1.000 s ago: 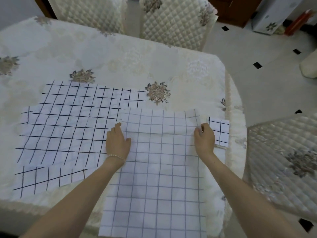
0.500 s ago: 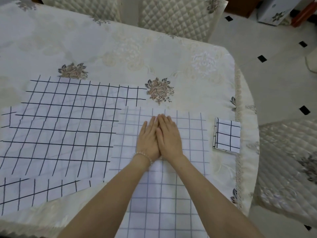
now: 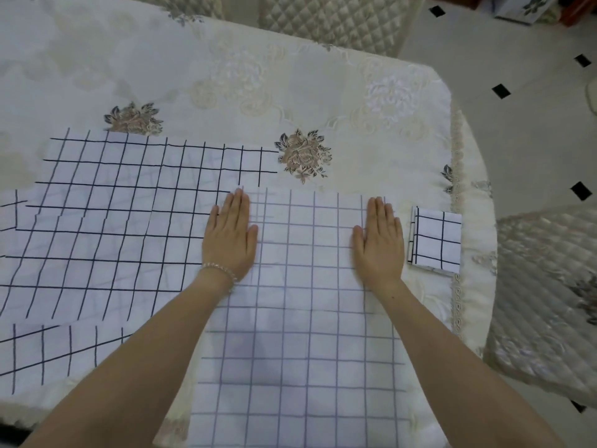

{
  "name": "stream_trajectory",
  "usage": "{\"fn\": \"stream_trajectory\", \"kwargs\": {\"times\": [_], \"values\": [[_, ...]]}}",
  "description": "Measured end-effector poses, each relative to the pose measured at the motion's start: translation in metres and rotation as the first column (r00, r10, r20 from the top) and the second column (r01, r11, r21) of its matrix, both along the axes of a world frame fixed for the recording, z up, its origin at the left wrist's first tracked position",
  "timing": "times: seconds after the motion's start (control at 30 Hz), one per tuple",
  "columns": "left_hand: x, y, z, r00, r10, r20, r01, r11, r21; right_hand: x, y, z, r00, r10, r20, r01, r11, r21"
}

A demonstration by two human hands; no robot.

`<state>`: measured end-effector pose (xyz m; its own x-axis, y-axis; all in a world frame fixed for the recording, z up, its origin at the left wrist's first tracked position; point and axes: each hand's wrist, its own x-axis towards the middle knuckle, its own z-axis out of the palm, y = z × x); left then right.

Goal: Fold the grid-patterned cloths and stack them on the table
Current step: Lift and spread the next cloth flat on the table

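While flat hands press it, the cloth runs lengthwise toward the person.

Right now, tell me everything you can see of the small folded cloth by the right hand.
The small folded cloth is white with a bold dark grid, thin fabric by its look, folded into a compact rectangle with layered edges showing along its left side. It lies flat on the floral tablecloth near the table's right edge, just right of the right hand. The hand lies close beside it; whether they touch cannot be told.
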<state>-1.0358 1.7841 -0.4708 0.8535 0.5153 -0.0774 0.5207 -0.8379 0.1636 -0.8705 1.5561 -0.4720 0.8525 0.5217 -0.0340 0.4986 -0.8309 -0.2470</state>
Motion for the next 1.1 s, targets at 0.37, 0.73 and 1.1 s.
{"fn": "stream_trajectory", "kwargs": {"times": [0.37, 0.73, 1.1], "values": [[-0.041, -0.135, 0.015, 0.971, -0.224, 0.089, 0.229, 0.972, -0.058, -0.139, 0.014, 0.025, 0.956, 0.279, -0.092, -0.263, 0.952, 0.158], [-0.115, -0.096, 0.0, 0.993, -0.112, 0.028, 0.114, 0.993, -0.042, -0.115, -0.088, 0.002, 0.993, 0.111, -0.05, -0.111, 0.994, 0.002], [-0.136, -0.168, 0.031, 0.968, -0.238, 0.072, 0.24, 0.97, -0.019, -0.186, -0.081, 0.041, 0.976, 0.209, -0.058, -0.201, 0.971, 0.13]]}}
